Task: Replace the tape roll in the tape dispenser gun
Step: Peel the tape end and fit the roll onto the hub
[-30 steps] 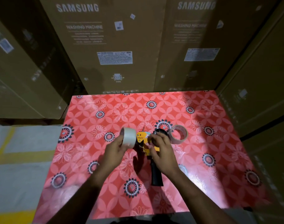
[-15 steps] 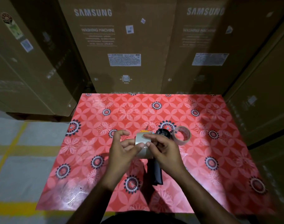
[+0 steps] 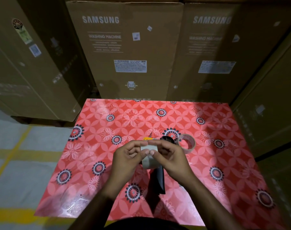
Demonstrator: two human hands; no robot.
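A full whitish tape roll is held edge-on between both hands above the table. My left hand grips its left side and my right hand its right side, fingertips meeting over the top of the roll. Under the hands lies the tape dispenser gun: its black handle points toward me, and its orange head and black hub peek out beyond the fingers. A near-empty clear tape roll lies flat on the table just right of the gun's head.
The table wears a red floral cover. Tall cardboard appliance boxes stand close behind it and along the right side. At the left is grey floor with yellow lines.
My left hand brought the full roll from left of the gun to over it. My right hand left the gun and now also holds the roll. The camera view shifted.
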